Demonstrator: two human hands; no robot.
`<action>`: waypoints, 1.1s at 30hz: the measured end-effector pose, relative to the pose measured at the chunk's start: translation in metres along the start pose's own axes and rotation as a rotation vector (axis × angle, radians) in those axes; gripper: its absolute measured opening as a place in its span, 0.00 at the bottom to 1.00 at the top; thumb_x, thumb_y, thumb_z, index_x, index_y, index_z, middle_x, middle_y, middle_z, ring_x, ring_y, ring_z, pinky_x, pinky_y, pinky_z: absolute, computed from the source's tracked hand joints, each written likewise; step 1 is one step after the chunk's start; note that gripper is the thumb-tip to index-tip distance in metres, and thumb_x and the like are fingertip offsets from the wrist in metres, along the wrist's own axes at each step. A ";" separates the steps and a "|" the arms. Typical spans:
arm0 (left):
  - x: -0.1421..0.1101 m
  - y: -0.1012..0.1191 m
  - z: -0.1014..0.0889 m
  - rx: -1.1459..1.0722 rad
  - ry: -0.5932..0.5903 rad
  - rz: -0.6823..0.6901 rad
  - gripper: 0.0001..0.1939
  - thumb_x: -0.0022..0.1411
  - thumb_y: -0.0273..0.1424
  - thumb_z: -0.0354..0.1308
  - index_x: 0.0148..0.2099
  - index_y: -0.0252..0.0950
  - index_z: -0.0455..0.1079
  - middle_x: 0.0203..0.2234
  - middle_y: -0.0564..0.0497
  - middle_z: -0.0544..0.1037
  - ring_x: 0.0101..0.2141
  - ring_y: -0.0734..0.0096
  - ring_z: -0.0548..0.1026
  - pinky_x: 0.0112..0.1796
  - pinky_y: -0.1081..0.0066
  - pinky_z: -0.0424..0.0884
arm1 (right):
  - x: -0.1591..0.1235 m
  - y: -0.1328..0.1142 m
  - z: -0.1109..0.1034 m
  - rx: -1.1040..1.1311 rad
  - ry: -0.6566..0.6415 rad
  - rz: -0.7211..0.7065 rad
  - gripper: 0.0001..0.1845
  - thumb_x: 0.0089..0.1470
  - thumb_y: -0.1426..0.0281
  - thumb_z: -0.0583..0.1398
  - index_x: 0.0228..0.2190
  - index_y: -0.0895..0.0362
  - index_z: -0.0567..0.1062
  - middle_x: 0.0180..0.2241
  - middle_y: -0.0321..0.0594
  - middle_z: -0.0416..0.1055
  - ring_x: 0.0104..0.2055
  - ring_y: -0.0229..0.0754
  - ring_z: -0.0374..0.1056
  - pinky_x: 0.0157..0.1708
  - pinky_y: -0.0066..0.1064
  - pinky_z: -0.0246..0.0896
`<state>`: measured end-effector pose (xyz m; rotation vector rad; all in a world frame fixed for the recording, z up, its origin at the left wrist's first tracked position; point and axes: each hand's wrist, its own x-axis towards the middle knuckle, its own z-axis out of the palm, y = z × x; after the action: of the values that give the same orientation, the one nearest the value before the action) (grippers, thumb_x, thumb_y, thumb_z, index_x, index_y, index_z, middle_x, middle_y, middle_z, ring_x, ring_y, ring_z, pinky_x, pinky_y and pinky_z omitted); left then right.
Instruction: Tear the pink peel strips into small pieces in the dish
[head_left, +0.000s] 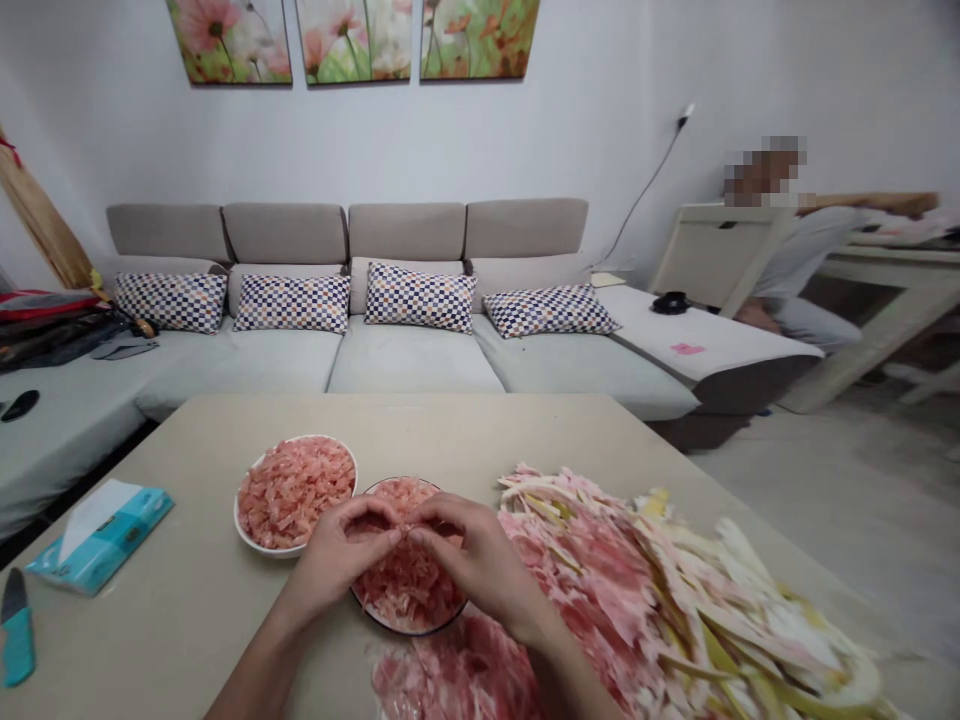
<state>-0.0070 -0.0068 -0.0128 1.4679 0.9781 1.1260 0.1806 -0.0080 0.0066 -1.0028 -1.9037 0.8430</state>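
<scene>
Both hands are at work above a dark-rimmed dish (420,633) close to the near edge of the worktop (172,450), around its middle. The left hand (337,560) and right hand (480,565) face each other. Their fingers (442,513) are closed, tips drawn together at the top of a heap of pink shreds (409,585) in the dish; whether a shred is held between them is hidden. The step in hand appears to be handling these shreds over the dish, and the fingers would have to open to release anything pinched.

Just beside the dish, toward the left, a white plate (244,520) carries a fuller mound of similar shreds. To the right of the hands, a large pile of pink and yellow-white strips (637,600) spreads toward the worktop's right edge, with loose pink pieces (450,670) at the near edge. By the left edge lie a tissue pack (97,535) and a knife with a teal handle (18,640). A seated person (810,265) is well apart, past the end of the sofa (420,370).
</scene>
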 end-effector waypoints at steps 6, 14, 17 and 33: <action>0.000 0.004 -0.002 0.039 -0.017 0.035 0.05 0.56 0.31 0.63 0.35 0.34 0.74 0.33 0.49 0.76 0.37 0.67 0.74 0.40 0.73 0.70 | 0.000 -0.002 -0.004 -0.021 -0.023 -0.003 0.06 0.56 0.73 0.61 0.32 0.54 0.79 0.33 0.36 0.78 0.36 0.39 0.71 0.40 0.27 0.63; 0.002 -0.006 -0.007 0.059 0.071 0.012 0.07 0.56 0.32 0.63 0.37 0.36 0.74 0.34 0.49 0.79 0.38 0.67 0.75 0.41 0.72 0.70 | 0.000 0.001 -0.011 -0.005 0.058 0.071 0.06 0.54 0.72 0.60 0.31 0.55 0.79 0.33 0.38 0.78 0.35 0.40 0.72 0.36 0.28 0.64; 0.004 -0.014 -0.001 0.159 0.137 0.040 0.06 0.57 0.32 0.62 0.37 0.36 0.76 0.36 0.48 0.80 0.39 0.65 0.76 0.42 0.69 0.71 | 0.001 0.003 -0.015 -0.012 0.077 0.092 0.06 0.54 0.71 0.60 0.32 0.55 0.79 0.33 0.39 0.78 0.36 0.41 0.72 0.36 0.28 0.65; 0.012 -0.030 -0.003 0.455 0.192 0.142 0.11 0.62 0.31 0.56 0.45 0.42 0.77 0.43 0.48 0.78 0.46 0.62 0.74 0.49 0.62 0.68 | 0.002 0.006 -0.014 -0.039 0.110 0.128 0.06 0.54 0.72 0.61 0.31 0.55 0.80 0.33 0.38 0.78 0.36 0.41 0.73 0.37 0.29 0.66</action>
<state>-0.0079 0.0101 -0.0400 1.8373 1.3454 1.2148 0.1941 -0.0013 0.0091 -1.1810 -1.7838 0.8083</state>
